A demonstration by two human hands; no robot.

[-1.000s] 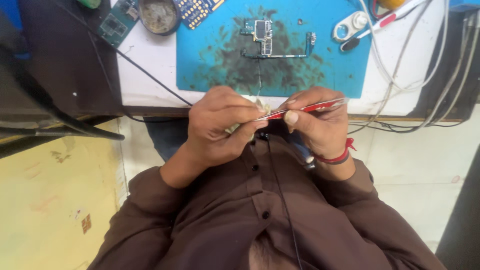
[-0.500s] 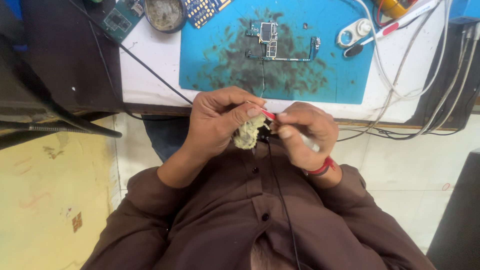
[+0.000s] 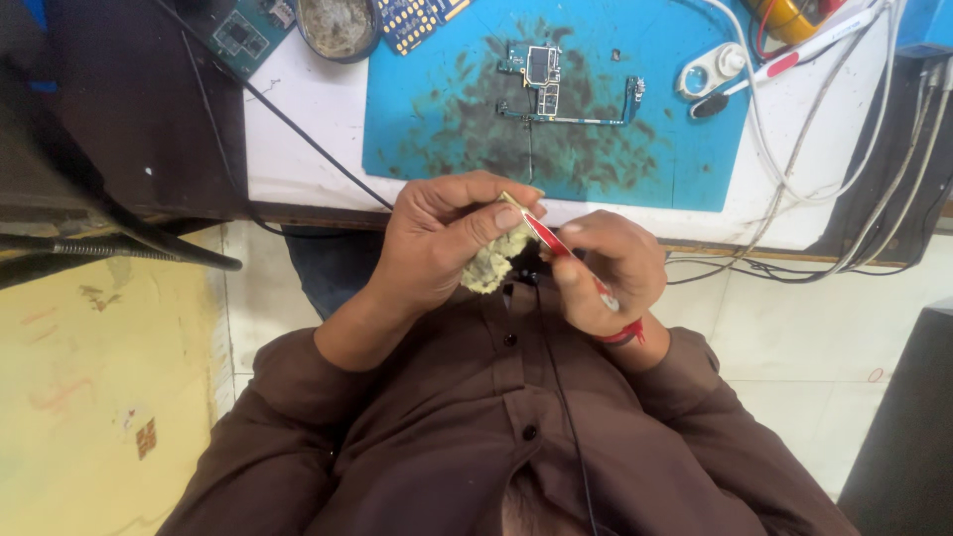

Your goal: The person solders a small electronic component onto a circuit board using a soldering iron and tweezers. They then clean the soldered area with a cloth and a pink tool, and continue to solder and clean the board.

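Both hands meet at the chest, left hand (image 3: 442, 243) and right hand (image 3: 606, 268) with fingers curled.

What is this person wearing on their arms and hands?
Both arms are covered by long, dark brown shirt sleeves that end at the wrists. The left hand is bare, with no glove or ring visible. The right hand is bare too, and its wrist carries a red thread band.
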